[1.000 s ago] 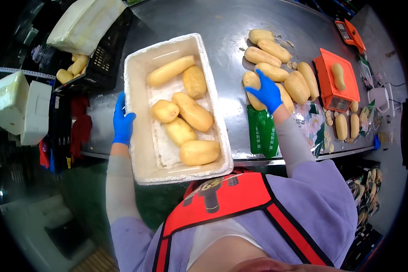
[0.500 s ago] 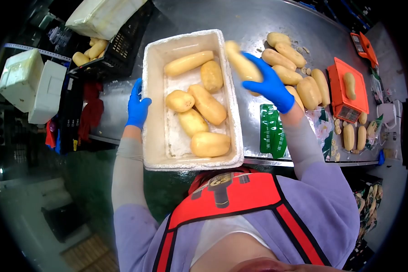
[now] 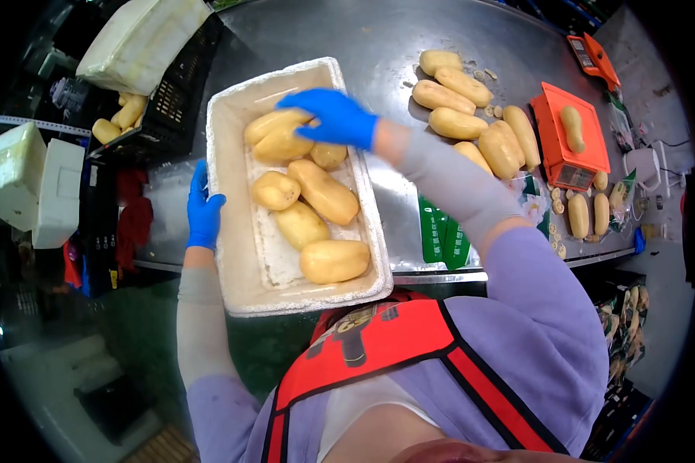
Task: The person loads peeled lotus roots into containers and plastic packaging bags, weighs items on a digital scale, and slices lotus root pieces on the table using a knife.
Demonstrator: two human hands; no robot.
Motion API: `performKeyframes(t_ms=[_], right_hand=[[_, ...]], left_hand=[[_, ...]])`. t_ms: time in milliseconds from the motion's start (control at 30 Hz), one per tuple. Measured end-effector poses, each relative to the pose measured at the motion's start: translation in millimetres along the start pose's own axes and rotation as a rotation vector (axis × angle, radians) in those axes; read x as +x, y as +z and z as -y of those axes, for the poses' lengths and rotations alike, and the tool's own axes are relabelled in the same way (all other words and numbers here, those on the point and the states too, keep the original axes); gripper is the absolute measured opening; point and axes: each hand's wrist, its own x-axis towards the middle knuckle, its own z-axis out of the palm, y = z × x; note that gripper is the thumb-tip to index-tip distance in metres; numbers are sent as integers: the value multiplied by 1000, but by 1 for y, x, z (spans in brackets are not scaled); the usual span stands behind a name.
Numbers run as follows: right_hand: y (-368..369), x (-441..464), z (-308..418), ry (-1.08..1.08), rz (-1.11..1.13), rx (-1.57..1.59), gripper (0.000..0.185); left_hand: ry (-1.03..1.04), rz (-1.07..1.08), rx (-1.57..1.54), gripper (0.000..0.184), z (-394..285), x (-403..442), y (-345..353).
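In the head view, my left hand (image 3: 203, 212), in a blue glove, grips the left side of a white foam box (image 3: 222, 266). The box stands near the table's front edge and holds several pale yellow lotus root sections. My right hand (image 3: 332, 119), also blue-gloved, reaches over the box's far end. Its fingers are closed on a lotus root section (image 3: 282, 144), which is right beside another lotus root section (image 3: 266, 123) inside. Nearer to me in the box lie a thick lotus root section (image 3: 324, 191) and a rounded lotus root section (image 3: 334, 261).
More lotus root sections (image 3: 453, 123) lie on the metal table (image 3: 309, 35) to the right, with small cut slices around them. Further right is an orange scale (image 3: 591, 135) with one section on it. Green printed bags (image 3: 444, 235) lie near the front edge. A black crate (image 3: 181, 100) stands at left.
My right hand has moved left from beside the box to over its far end, carrying a lotus root section in. My left hand stays on the box's side.
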Motion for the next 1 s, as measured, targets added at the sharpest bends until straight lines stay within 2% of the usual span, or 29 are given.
performKeyframes(t_ms=[67,100,133,167,200,233,267,333,400,467,567,667,733,767,833,867,933,1000], right_hand=[[-43,-22,-40,113,-156,-93,48],[-64,-39,-77,120,-254,-244,48],[-92,-60,-102,259,-297,-233,49],[-122,-79,-132,525,-218,-352,53],[-147,-100,-161,663,-197,-379,61],[-164,-122,-200,658,-202,-676,72],[-179,-137,-213,714,-157,-672,82],[-189,-152,-235,850,-73,-588,92],[-188,-155,-244,890,-49,-474,91],[-191,-139,-222,990,13,-574,89],[-197,-145,-237,945,61,-673,86],[-202,-134,-209,924,95,-804,80],[-211,-135,-209,981,-74,-772,76],[-219,-136,-211,975,-73,-769,76],[-236,-132,-203,805,-513,-470,59],[-240,-125,-195,802,-513,-468,59],[-231,-91,-139,363,-710,110,39],[-198,-60,-43,226,-592,251,34]], left_hand=[[-3,-2,-15,73,0,-1,1],[1,-1,-25,73,0,-2,1],[3,0,-33,73,-2,-2,2],[-6,-4,-28,73,-5,-2,3],[-19,0,-11,73,-9,-2,5],[-32,-3,11,73,-11,-4,5],[-50,-20,29,73,-11,-6,3],[-11,1,6,73,-8,-4,3],[-12,-10,24,73,-8,-3,3],[-11,1,37,73,-13,-3,5],[-18,8,85,74,-13,-1,2],[-33,-4,123,74,-14,-2,4],[-53,-21,130,76,-13,-2,4],[-65,-25,135,76,-12,-1,4],[-40,-23,132,75,-9,0,3],[-15,-16,129,74,-8,-1,2],[-28,-26,123,74,-6,1,3],[-36,-34,107,74,-3,1,3]])
